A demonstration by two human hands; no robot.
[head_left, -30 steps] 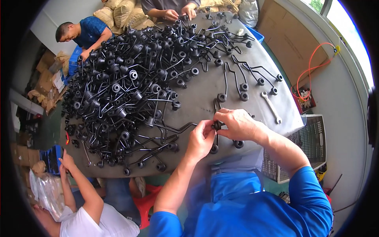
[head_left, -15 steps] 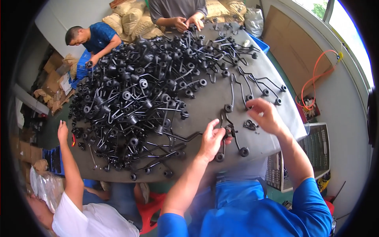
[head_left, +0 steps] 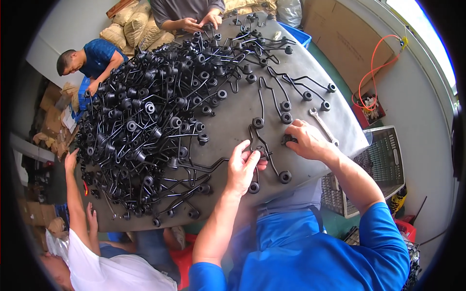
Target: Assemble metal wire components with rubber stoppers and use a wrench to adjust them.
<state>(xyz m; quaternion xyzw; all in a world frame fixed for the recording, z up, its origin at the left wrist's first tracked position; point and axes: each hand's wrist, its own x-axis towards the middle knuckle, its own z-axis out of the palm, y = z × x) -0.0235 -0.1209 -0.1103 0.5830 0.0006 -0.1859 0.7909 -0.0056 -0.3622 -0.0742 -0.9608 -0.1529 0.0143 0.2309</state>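
My left hand (head_left: 242, 170) is closed on a black bent metal rod with rubber bushings (head_left: 272, 159); one bushing points toward the table's near edge. A second, similar black rod (head_left: 251, 140) lies against it, partly hidden by my fingers. To the right, my right hand (head_left: 307, 140) is lowered to the tabletop, its fingers bent together over small black parts (head_left: 288, 139). What those fingertips grip, if anything, is hidden. Just beyond the right hand lies a silver open-ended wrench (head_left: 324, 127). Several more rods with bushings (head_left: 285, 105) are laid out farther up.
A large heap of black rods with bushings (head_left: 145, 116) covers the left of the grey table (head_left: 230, 127). A grey plastic crate (head_left: 383, 162) stands beyond the right edge. Co-workers sit left (head_left: 104, 264), far left (head_left: 102, 58) and across (head_left: 187, 12).
My right hand has come down from above the table onto the small black parts, uncovering the wrench. My left hand still holds the rod. The whole view has shifted slightly.
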